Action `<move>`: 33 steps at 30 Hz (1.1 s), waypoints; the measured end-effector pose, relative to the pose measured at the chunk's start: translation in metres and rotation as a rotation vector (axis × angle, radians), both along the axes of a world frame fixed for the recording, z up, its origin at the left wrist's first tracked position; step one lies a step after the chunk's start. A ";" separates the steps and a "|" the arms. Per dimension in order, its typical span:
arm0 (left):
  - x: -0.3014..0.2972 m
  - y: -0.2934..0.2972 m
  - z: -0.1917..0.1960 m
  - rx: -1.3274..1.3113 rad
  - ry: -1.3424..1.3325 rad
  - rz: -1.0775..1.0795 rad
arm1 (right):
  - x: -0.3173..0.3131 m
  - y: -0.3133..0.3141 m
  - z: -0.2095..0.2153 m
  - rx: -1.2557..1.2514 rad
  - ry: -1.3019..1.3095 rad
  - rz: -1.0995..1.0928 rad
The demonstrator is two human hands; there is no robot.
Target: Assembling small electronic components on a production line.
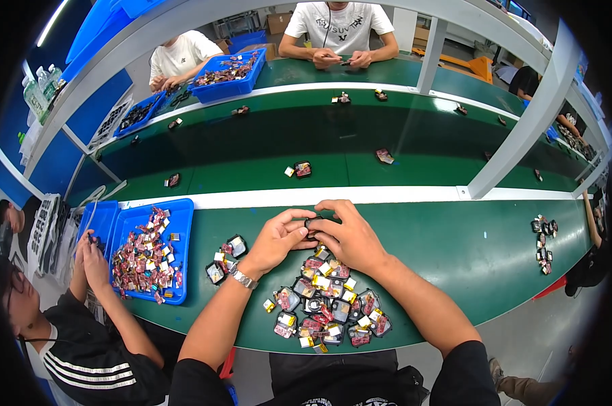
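My left hand point(277, 241) and my right hand point(352, 235) meet above the green bench, just beyond a pile of parts. Between their fingertips they pinch a small black plastic casing point(311, 226), mostly covered by the fingers. Below my hands lies a heap of small electronic assemblies point(334, 289), black housings with red circuit boards and attached white and yellow pieces. A smaller cluster of such assemblies point(217, 271) rests left of my left wrist, which wears a metal watch.
A blue tray point(188, 233) of red circuit boards stands at the left, beside a seated co-worker point(83, 338). Beyond a white rail point(286, 197), a green conveyor belt point(238, 152) carries scattered parts. Several assemblies point(544, 243) lie far right. Grey posts point(522, 142) frame the bench; other people work across.
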State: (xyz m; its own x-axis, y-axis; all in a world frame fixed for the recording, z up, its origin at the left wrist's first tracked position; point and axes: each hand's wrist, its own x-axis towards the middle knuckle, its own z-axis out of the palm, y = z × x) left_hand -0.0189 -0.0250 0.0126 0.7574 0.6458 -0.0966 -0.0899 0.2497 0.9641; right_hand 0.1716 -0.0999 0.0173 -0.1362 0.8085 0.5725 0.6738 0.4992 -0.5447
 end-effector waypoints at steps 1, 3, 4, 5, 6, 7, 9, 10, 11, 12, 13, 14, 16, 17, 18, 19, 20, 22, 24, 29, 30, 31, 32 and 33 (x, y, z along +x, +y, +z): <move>0.000 0.000 0.001 0.011 0.013 -0.009 | 0.001 0.000 0.000 0.003 0.004 0.025; 0.000 0.000 0.002 0.022 0.026 -0.018 | 0.000 0.000 0.001 0.007 0.008 0.051; 0.000 0.000 0.002 0.009 0.025 -0.018 | -0.001 -0.001 0.001 -0.015 0.049 0.029; 0.000 0.000 0.002 -0.005 0.024 -0.018 | -0.002 -0.001 0.001 -0.037 0.089 0.008; -0.001 0.000 0.002 -0.004 0.024 -0.019 | -0.002 -0.001 0.001 -0.035 0.089 0.007; -0.002 0.001 0.001 -0.004 -0.002 -0.038 | -0.002 -0.001 -0.001 -0.033 0.086 0.000; -0.002 0.002 -0.001 -0.002 -0.028 -0.060 | -0.001 -0.001 -0.003 -0.028 0.084 -0.009; -0.003 0.002 -0.002 0.030 -0.034 -0.075 | -0.002 -0.001 -0.004 -0.030 0.086 -0.019; -0.004 0.002 -0.003 0.063 -0.039 -0.091 | -0.003 -0.001 -0.004 -0.033 0.089 -0.029; -0.004 0.003 -0.003 0.065 -0.037 -0.090 | -0.005 -0.001 -0.005 -0.030 0.091 -0.028; -0.004 0.002 -0.004 0.052 -0.034 -0.088 | -0.005 -0.001 -0.005 -0.030 0.091 -0.030; -0.003 0.002 -0.004 0.038 -0.030 -0.086 | -0.005 -0.002 -0.005 -0.029 0.091 -0.032; -0.002 0.001 0.001 0.028 0.001 -0.072 | -0.003 -0.004 -0.003 -0.059 0.113 -0.002; -0.001 0.000 0.002 0.017 0.032 -0.054 | -0.002 -0.004 -0.002 -0.090 0.135 0.031; -0.001 0.001 0.001 0.019 0.033 -0.057 | -0.002 -0.004 -0.002 -0.088 0.135 0.027; -0.001 0.002 -0.001 0.031 0.030 -0.055 | -0.002 -0.004 -0.001 -0.095 0.155 0.049; -0.001 0.002 -0.002 0.042 0.027 -0.052 | -0.002 -0.004 -0.001 -0.102 0.175 0.071; -0.001 0.000 -0.003 0.034 0.033 -0.041 | -0.002 -0.004 -0.005 -0.073 0.149 0.056; -0.003 0.000 -0.004 0.039 0.030 -0.043 | -0.006 -0.004 -0.005 -0.067 0.166 0.008; -0.001 0.002 -0.005 0.030 0.024 -0.057 | -0.009 -0.004 -0.013 -0.023 0.156 -0.046; -0.001 0.003 -0.005 0.028 0.038 -0.062 | -0.009 -0.004 -0.013 -0.025 0.159 -0.039; -0.001 0.003 -0.005 0.024 0.034 -0.066 | -0.008 -0.005 -0.012 -0.036 0.160 -0.021; -0.002 0.003 -0.005 0.024 0.040 -0.068 | -0.008 -0.005 -0.012 -0.040 0.156 -0.025; -0.002 0.004 -0.005 0.024 0.046 -0.069 | -0.008 -0.003 -0.013 -0.046 0.172 -0.017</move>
State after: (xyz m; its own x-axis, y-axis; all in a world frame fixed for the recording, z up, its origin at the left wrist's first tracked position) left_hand -0.0207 -0.0213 0.0075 0.7955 0.5944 -0.1173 -0.0288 0.2305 0.9726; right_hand 0.1639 -0.1033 0.0047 -0.0258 0.8355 0.5489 0.5768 0.4609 -0.6744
